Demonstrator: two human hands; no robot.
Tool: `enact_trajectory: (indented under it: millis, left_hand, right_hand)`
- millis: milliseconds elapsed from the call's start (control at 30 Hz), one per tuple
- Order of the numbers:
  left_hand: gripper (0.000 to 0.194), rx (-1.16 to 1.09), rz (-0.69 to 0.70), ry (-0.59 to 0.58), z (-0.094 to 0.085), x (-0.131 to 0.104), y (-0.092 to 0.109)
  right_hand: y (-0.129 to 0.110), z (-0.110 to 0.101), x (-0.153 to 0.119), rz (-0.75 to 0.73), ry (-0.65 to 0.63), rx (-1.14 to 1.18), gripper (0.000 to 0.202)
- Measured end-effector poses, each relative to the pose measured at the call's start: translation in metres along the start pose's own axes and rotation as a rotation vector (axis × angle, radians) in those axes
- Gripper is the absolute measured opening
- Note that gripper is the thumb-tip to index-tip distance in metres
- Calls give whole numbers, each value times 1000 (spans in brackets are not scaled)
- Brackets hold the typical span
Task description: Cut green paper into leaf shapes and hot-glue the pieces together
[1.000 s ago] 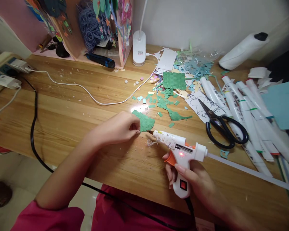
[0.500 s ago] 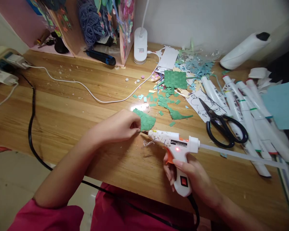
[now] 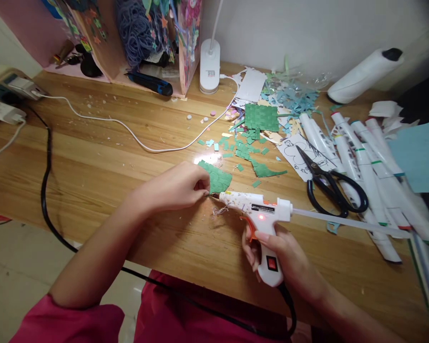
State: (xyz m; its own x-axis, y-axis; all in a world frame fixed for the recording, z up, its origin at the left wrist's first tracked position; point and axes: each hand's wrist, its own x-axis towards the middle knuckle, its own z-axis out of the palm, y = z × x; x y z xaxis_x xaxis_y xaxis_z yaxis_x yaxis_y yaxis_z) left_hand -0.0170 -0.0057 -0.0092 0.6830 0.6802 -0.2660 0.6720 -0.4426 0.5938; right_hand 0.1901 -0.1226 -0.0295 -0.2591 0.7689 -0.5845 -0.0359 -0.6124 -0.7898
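Note:
My right hand [image 3: 284, 250] is wrapped around the handle of a white hot glue gun [image 3: 268, 216], fingers at its orange trigger. A red light glows on its body, and a clear glue stick [image 3: 343, 220] sticks out of its back. The nozzle points left, right at the fingertips of my left hand [image 3: 186, 186]. Those fingers are pinched together; what they hold is hidden or too small to name. Just beyond them lies a green paper piece [image 3: 218, 176] covered in overlapping small squares, partly hidden by the hand. Thin glue strings [image 3: 221, 209] hang below the nozzle.
Green paper scraps [image 3: 243, 150] and a woven green sheet [image 3: 260, 117] lie behind. Black-handled scissors [image 3: 331, 183] and several white markers [image 3: 364, 162] are at right. A white cable [image 3: 128, 126] crosses the desk; a utility knife [image 3: 150, 83] lies near the shelf.
The back of the glue gun has shifted slightly left and up, with its trigger and glue stick at a slightly different angle. My left hand has hardly moved.

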Motion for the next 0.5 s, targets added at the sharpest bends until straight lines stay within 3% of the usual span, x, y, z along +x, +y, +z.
enact_trajectory:
  millis: [200, 500]
  left_hand:
    - [16, -2, 2, -3, 0, 0, 0]
    - [15, -2, 6, -6, 0, -1, -2]
  right_hand:
    - [-3, 0, -1, -23, -30, -107, 32]
    - [-1, -1, -2, 6, -30, -85, 32]
